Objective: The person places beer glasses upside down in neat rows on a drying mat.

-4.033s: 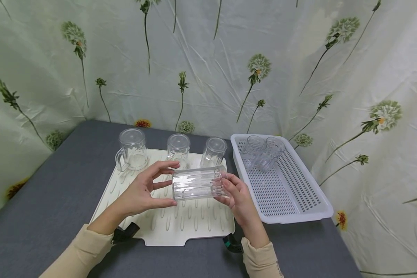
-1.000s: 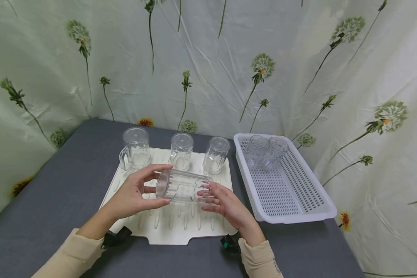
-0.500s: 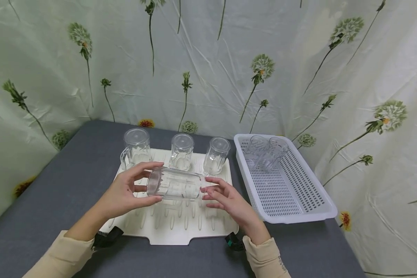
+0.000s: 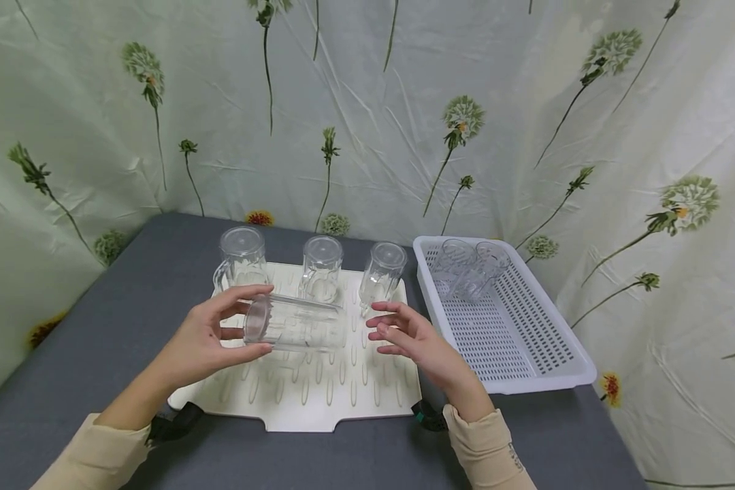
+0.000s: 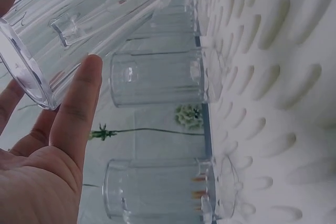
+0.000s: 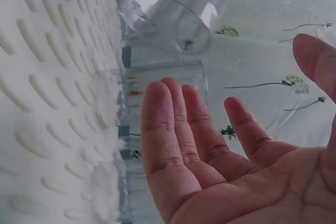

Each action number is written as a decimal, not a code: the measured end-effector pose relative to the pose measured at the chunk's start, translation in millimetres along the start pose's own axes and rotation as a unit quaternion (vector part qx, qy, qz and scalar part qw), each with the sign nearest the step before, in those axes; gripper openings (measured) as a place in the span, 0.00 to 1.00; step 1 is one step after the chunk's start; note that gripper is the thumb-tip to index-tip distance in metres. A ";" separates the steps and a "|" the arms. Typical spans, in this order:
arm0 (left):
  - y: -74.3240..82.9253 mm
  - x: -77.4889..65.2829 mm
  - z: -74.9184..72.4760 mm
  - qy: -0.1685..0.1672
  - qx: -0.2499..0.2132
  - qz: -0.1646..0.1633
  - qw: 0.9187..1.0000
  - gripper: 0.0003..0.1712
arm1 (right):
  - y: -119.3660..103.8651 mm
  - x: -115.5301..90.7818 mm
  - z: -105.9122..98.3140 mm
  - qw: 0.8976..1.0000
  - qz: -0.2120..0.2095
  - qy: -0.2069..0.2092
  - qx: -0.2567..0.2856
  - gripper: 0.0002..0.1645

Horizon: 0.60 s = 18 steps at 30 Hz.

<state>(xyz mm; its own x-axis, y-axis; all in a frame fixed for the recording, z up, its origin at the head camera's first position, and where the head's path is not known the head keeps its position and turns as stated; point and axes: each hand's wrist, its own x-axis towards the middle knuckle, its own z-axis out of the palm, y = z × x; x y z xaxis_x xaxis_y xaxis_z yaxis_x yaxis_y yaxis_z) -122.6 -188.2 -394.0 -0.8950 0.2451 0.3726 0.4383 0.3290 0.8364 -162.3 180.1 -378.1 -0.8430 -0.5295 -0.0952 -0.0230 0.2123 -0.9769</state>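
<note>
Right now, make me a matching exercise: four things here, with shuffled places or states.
1. Left bare hand
2. Right bare hand
3. White flat ridged tray
4. White rectangular perforated basket

A. Clear glasses inside
B. Gripping a clear cylindrical glass
C. Three upturned clear glasses on it
D. Fingers relaxed, holding nothing

Pairs: 1-B, 2-D, 3-C, 4-A.

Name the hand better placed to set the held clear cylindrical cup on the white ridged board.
Probably the left hand: it grips the cup above the board, while the right hand holds nothing.
</note>
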 end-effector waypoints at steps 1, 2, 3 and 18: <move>0.2 -0.5 -1.3 0.003 0.006 -0.002 1.000 0.47 | -1.3 -0.2 -2.1 1.000 -0.004 0.000 -0.003 0.32; 0.3 -1.1 -2.4 0.005 0.011 -0.004 1.000 0.47 | -2.8 -0.7 -4.1 1.000 -0.007 0.001 -0.005 0.32; 0.2 -1.7 -3.5 0.008 0.015 -0.005 1.000 0.47 | -4.6 -1.2 -6.1 1.000 -0.007 0.002 -0.009 0.33; 2.6 -10.3 -15.1 0.035 0.050 -0.035 0.998 0.46 | -26.4 -2.3 -28.6 0.998 -0.014 0.019 -0.059 0.31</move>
<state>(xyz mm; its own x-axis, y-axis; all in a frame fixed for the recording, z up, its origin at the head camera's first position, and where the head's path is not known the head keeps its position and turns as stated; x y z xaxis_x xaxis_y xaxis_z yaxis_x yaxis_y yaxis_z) -113.5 -203.5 -389.6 -0.9260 0.1552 0.3441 0.3769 0.4328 0.8189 -175.1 199.2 -346.6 -0.8610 -0.5054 -0.0577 -0.1085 0.2933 -0.9499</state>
